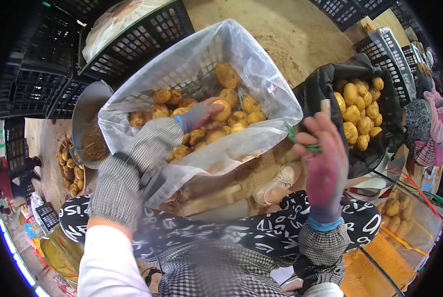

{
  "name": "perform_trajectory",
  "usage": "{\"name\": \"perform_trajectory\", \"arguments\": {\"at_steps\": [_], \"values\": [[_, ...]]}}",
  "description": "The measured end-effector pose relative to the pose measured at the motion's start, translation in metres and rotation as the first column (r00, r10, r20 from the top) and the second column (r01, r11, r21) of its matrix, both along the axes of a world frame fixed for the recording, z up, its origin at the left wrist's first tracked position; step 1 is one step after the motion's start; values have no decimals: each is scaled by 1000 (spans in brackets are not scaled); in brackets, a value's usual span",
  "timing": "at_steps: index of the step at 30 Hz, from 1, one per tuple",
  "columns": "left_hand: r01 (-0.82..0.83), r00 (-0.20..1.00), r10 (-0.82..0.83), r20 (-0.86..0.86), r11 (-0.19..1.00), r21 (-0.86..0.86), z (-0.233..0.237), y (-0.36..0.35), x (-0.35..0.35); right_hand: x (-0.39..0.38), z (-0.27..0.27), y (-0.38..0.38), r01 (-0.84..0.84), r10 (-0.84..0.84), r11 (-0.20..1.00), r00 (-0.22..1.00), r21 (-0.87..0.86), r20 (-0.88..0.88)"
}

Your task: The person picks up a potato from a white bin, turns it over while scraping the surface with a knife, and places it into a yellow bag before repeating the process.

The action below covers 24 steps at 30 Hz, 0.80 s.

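In the plastic-lined crate [276, 64] at the centre, several potatoes [227, 75] lie in a loose pile. My left hand [200, 115], in a purple and grey glove, is over the pile with its fingers closed on a potato [221, 111]. To the right of the crate, my right hand [322, 161] is raised in a pink and grey glove. Its fingers are curled around something green [303, 141], perhaps a tool; a pale short end [325, 108] sticks up beyond the fingertips. Nearby on the right, a black-lined crate [324, 81] holds yellow potatoes [351, 94].
A grey bucket [78, 106] with soil stands at the left, beside potatoes [73, 171] in a container. Black crates [137, 42] are at the upper left. Bagged potatoes [397, 213] lie at the lower right. Another person [432, 123] is at the far right.
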State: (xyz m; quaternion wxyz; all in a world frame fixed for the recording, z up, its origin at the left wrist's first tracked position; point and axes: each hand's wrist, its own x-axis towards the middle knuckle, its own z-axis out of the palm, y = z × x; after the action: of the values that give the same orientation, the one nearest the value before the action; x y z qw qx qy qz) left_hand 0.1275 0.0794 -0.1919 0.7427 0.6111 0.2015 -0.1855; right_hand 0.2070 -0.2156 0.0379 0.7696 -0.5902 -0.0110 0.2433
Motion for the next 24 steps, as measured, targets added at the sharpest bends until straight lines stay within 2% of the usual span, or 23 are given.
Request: {"name": "perform_trajectory", "arguments": {"at_steps": [1, 2, 3, 6, 8, 9, 10, 11, 13, 15, 16, 17, 19, 22, 24], "values": [[-32, 999, 33, 5, 987, -158, 43, -6, -4, -6, -2, 5, -81, 80, 991, 997, -103, -20], [-165, 985, 174, -24, 874, -457, 72, -19, -13, -12, -9, 8, -190, 188, 972, 982, -141, -32], [-158, 985, 173, -14, 859, -487, 104, -28, -21, -19, -19, 11, -298, 295, 938, 954, -179, -45], [-122, 985, 168, 42, 846, -519, 184, -48, -44, -48, -39, 27, -463, 474, 860, 880, -216, 1], [-89, 985, 147, 89, 881, -465, 212, -60, -59, -52, -48, 34, -458, 544, 827, 799, -327, 257], [-67, 979, 131, 154, 929, -364, 216, -66, -68, -54, -46, 38, -443, 573, 812, 729, -381, 373], [-52, 971, 109, 214, 965, -258, 219, -72, -78, -58, -38, 37, -517, 555, 827, 815, -221, 170], [-43, 960, 82, 268, 988, -146, 221, -78, -87, -61, -29, 38, -541, 578, 811, 800, -223, 160], [-145, 910, 140, 390, 989, -16, 218, -85, -100, -66, -19, 41, -590, 625, 775, 768, -224, 142], [-184, 881, 136, 453, 981, 64, 220, -86, -109, -70, -21, 42, -637, 641, 767, 764, -74, 71], [-220, 902, 217, 373, 975, -35, 225, -87, -114, -72, -22, 41, -649, 649, 761, 760, 0, 35], [-260, 915, 288, 283, 957, -132, 233, -87, -120, -72, -24, 39, -678, 678, 735, 735, -8, -34], [-298, 924, 332, 189, 936, -188, 236, -84, -126, -71, -26, 37, -729, 717, 684, 676, -16, -172], [-269, 932, 263, 251, 963, -10, 223, -83, -129, -76, -32, 37, -692, 692, 719, 721, -64, -37], [-260, 921, 174, 348, 941, 215, 211, -91, -128, -78, -39, 39, -652, 690, 724, 684, -224, 238]]}}
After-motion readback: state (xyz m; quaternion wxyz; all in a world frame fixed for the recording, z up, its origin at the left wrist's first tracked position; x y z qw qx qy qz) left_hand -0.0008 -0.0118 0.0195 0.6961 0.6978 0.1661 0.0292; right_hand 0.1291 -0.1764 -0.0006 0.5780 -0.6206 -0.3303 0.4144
